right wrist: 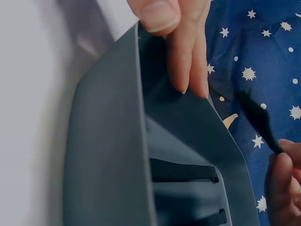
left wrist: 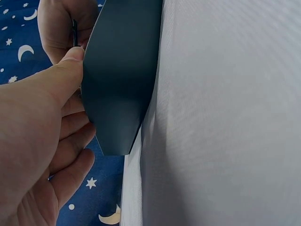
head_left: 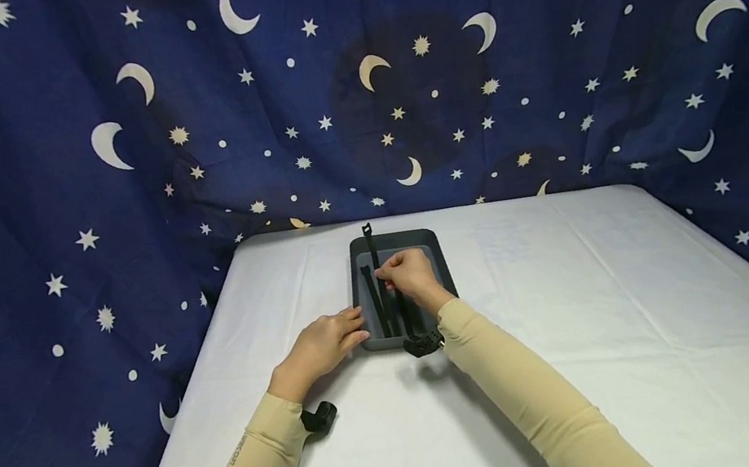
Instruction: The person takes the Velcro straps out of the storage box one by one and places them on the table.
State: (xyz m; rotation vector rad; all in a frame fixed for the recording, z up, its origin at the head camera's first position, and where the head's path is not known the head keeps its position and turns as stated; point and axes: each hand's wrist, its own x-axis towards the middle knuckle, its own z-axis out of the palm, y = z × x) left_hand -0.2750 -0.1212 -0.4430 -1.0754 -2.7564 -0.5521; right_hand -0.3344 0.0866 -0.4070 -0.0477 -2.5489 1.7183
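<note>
A grey rectangular tray (head_left: 395, 240) stands on the white table with black hook-and-loop cable ties in it. Between thumb and index finger, my right hand (head_left: 413, 272) pinches one cable tie (head_left: 371, 244), whose slotted head rises above the far rim. Another cable tie (head_left: 375, 299) lies lengthwise to the left of it. In the right wrist view, two cable ties (right wrist: 183, 170) show flat on the tray floor. My left hand (head_left: 327, 342) rests at the tray's near left corner, thumb by the front wall and fairly straight fingers over the left rim.
White cloth covers the table (head_left: 625, 307) around the tray. A dark blue curtain (head_left: 292, 98) with moons and stars hangs behind the table and along its sides. Black wrist devices (head_left: 320, 419) sit below both wrists, the right one just in front of the tray.
</note>
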